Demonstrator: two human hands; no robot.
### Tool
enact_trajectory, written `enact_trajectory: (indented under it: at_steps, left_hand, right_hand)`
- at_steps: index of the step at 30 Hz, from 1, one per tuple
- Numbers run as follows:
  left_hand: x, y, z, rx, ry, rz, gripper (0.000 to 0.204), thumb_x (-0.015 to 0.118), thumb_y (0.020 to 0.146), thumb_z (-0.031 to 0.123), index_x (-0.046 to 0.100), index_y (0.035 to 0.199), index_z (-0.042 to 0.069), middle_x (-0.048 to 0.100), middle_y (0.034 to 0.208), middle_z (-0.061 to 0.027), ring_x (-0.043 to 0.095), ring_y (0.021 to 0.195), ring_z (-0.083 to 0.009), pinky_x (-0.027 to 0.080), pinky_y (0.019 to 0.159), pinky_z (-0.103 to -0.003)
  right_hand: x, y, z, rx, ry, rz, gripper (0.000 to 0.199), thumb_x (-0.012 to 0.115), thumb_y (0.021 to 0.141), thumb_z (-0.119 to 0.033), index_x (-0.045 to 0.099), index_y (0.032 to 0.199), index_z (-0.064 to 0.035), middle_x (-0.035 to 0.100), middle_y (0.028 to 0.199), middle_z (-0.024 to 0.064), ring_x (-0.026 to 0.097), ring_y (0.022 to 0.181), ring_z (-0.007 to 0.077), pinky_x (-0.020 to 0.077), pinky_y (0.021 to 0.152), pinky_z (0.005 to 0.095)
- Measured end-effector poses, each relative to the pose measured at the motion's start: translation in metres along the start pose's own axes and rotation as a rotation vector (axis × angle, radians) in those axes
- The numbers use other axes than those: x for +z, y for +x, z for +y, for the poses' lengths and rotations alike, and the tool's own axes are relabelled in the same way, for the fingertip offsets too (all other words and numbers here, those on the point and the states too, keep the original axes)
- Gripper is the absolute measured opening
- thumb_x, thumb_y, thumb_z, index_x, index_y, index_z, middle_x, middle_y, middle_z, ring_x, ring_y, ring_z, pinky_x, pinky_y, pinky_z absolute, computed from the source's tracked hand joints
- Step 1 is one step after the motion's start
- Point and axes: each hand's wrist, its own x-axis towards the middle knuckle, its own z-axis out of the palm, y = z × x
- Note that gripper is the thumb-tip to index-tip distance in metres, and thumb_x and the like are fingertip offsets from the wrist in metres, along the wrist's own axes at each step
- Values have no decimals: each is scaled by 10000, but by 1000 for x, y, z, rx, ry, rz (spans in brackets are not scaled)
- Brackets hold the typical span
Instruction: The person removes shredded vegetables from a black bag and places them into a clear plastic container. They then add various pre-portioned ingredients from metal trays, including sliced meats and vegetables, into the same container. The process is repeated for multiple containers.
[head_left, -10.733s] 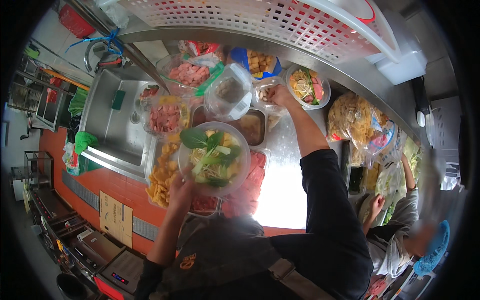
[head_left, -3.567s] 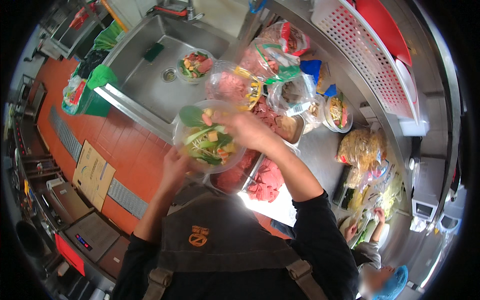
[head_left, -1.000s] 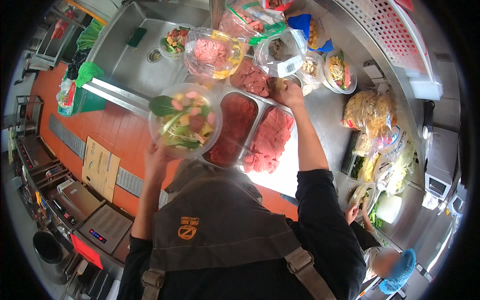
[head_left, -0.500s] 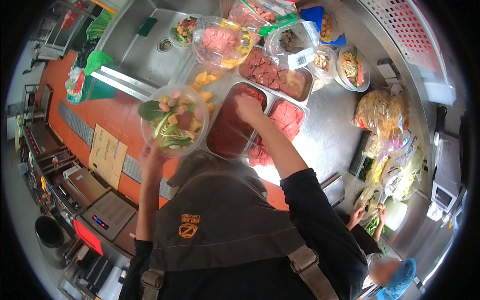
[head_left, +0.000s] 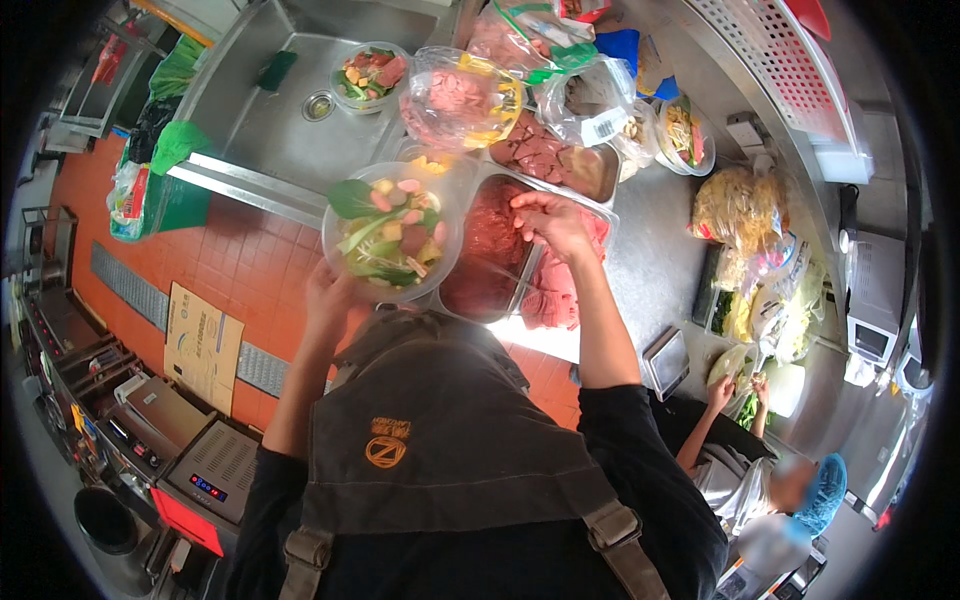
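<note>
A clear round plastic bowl [head_left: 451,212] with leafy greens [head_left: 350,199], pink sausage pieces and other bits is in my left hand [head_left: 331,296], gripped at its near left rim. My right hand [head_left: 556,222] hovers over the steel trays with its fingers apart and nothing visible in them. Beneath and beside it lies dark red meat [head_left: 484,240] in one tray. Pinker sliced meat [head_left: 550,288] fills the neighbouring tray, partly covered by my right hand and forearm. Brownish-red slices [head_left: 540,150] are in the tray behind.
A second filled bowl [head_left: 369,78] stands in the steel sink [head_left: 255,110]; another [head_left: 686,135] stands at the back right. Bags of pink meat [head_left: 462,95] and noodles [head_left: 745,215] crowd the counter. At right, a co-worker's hands [head_left: 722,392] handle greens near a scale [head_left: 666,362].
My right hand has come up out of the dark red meat and moved right, its fingers spreading. The bowl in my left hand is nearer the trays. The whole view has shifted slightly.
</note>
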Motion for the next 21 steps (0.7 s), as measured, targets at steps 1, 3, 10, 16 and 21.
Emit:
enact_trajectory:
  at_steps: [1,3,10,16,21]
  left_hand:
    - [1,3,0,-24,6,-1,392,567,961,66,576,1337,-44,708,1131,-131,727,888,-198,610,698,-312]
    - [6,5,1,17,-12,-57,378,587,977,104,580,1333,-22,708,1140,-132,740,892,-220,634,695,-344]
    - [24,5,20,-32,-57,-79,340,607,961,71,601,1285,-32,723,1024,-117,714,776,-175,588,642,-296]
    - [25,-3,19,-10,-66,-11,321,602,957,65,599,1262,-37,725,999,-126,719,758,-188,595,636,-309]
    - [14,-11,7,13,-122,44,341,580,947,39,584,1272,-64,710,1071,-157,732,838,-230,613,671,-331]
  right_hand:
    - [5,-9,-12,-34,30,-24,317,617,888,40,674,1195,-17,718,922,70,648,680,103,449,553,215]
    - [22,-28,-34,-105,10,-65,380,600,888,66,646,1255,-21,722,981,84,656,722,106,457,588,214]
    - [111,-46,-42,-716,-767,-222,443,622,861,21,653,1301,-22,721,1162,195,727,950,312,572,870,382]
    - [48,15,-12,-408,-656,239,268,693,849,-76,742,1107,-24,730,1043,213,721,927,328,571,813,399]
    - [13,52,46,-163,-1354,148,207,725,800,-109,735,980,-8,728,1014,237,718,961,374,578,854,461]
